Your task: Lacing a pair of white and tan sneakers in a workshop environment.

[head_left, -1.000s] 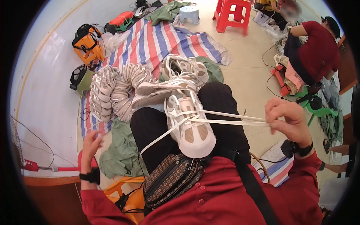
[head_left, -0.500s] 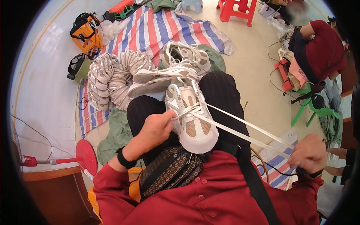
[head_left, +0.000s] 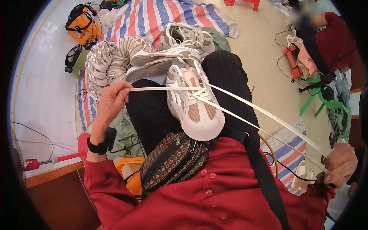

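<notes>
A white and beige shoe upper lies across my lap with its toe toward me. White shoelace runs through its eyelets. My left hand is closed in a pinch on a strand stretched level to the left of the upper. Far out to the right, my right hand is closed on two long strands drawn taut from the eyelets. Just beyond the upper, further uppers lie joined to it by laces. A patterned waist bag rests against me below the toe.
Stacked uppers curve along the striped sheet ahead on the left. An orange stool stands at far left, a green stool at right. Another person in dark red sits at upper right. A red stand is beside my left arm.
My left hand has moved left from the upper, pulling a strand out straight. My right hand has gone further right and down, lengthening its strands. The whole view has shifted slightly.
</notes>
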`<state>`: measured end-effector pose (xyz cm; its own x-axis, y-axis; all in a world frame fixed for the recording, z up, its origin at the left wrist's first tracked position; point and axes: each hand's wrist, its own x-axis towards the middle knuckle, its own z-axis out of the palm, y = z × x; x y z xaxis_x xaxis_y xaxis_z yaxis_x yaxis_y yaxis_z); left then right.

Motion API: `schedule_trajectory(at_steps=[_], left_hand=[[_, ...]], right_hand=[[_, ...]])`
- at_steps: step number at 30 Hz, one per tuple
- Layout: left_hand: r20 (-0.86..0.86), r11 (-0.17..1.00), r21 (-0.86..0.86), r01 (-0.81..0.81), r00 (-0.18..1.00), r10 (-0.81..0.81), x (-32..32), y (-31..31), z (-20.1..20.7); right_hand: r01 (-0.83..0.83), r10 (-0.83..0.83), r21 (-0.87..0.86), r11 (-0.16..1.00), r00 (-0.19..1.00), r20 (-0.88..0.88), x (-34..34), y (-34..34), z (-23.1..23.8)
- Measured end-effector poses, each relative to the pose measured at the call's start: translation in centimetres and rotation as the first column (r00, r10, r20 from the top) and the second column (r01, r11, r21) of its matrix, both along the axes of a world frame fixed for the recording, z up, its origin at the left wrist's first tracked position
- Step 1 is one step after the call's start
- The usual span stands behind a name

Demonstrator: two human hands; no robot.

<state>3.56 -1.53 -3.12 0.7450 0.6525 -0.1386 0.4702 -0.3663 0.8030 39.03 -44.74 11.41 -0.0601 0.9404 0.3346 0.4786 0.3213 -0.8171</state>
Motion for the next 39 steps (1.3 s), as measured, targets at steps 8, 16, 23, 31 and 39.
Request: schedule_trajectory(at_steps=[8,16,23,31,39], left_hand=[[-0.072,0.922,0.368,-0.12,0.985,0.157,-4.4,5.5,-5.1],[0.184,0.926,0.336,-0.174,0.976,0.117,0.7,-1.5,-1.2],[0.157,0.956,0.255,0.146,0.969,-0.19,6.4,-7.3,-2.0],[-0.025,0.851,0.463,0.247,0.964,-0.266,8.0,-6.3,-3.1],[-0.121,0.913,0.126,0.387,0.92,-0.373,8.1,-4.1,-3.5]], right_hand=[[0.35,-0.329,-0.012,0.937,0.89,0.314,11.3,-21.5,0.1],[0.769,-0.777,-0.138,0.624,0.591,-0.217,17.9,1.3,-0.6],[0.569,-0.578,0.109,0.815,0.789,0.207,15.2,19.2,-10.3],[-0.038,0.029,0.044,0.998,0.983,0.183,-7.6,24.8,-17.4],[-0.004,0.1,-0.218,0.976,0.896,0.433,-7.6,26.6,-18.4]])
